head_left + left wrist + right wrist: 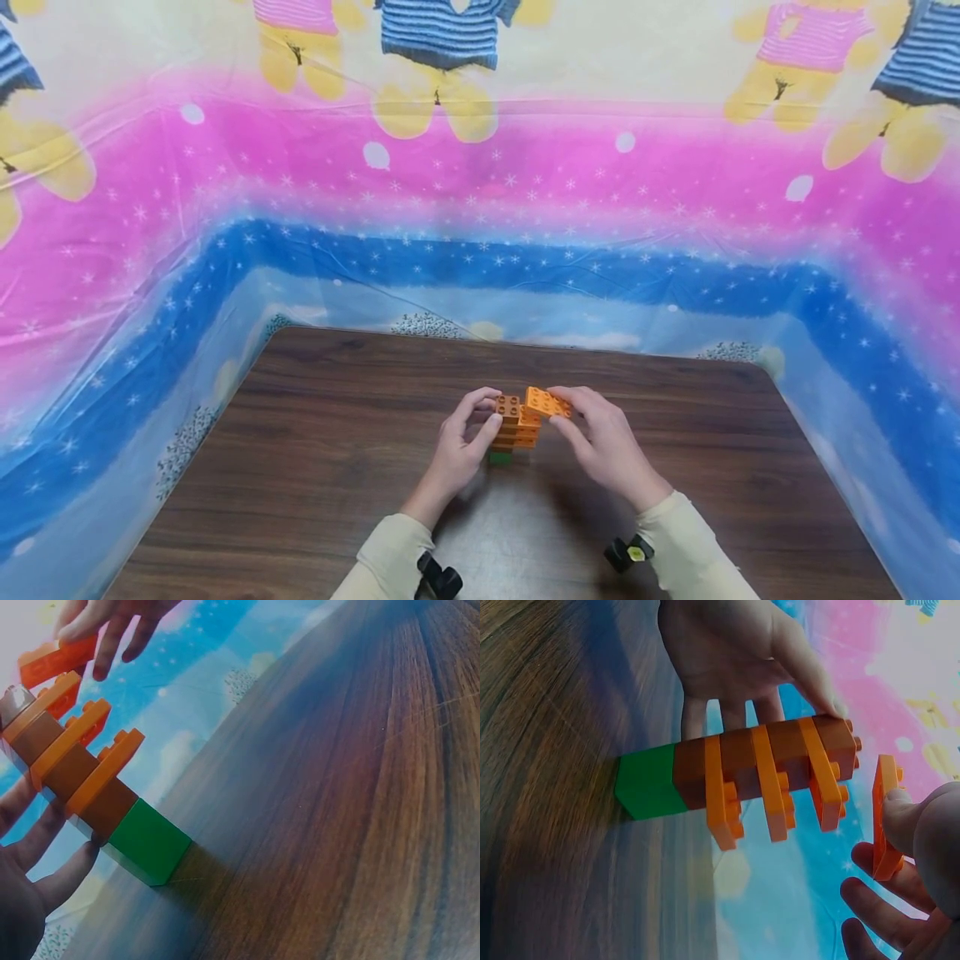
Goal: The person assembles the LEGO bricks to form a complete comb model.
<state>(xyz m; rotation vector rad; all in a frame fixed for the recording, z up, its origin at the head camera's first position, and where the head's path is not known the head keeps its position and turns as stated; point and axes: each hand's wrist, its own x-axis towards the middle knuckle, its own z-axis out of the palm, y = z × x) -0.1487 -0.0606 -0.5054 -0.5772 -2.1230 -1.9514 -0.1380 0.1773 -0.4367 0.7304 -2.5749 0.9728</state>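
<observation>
A tower of toy building bricks stands upright on the table, with a green brick (646,782) at its foot. Above that, brown bricks (739,760) alternate with several thin orange bricks (771,787) that jut out to one side; a studded brown brick (507,406) tops it. My left hand (461,442) holds the tower from the left, thumb near the top and fingers along its far side. Between thumb and fingers, my right hand (607,446) pinches a loose flat orange brick (546,402). That brick is slightly tilted, apart from the tower, around the height of its top.
The dark wooden table (315,475) spreads around the tower. A patterned cloth (480,258) with pink and blue bands hangs behind the table and along both sides. Black wrist cameras sit at the left sleeve (393,546) and the right sleeve (690,542).
</observation>
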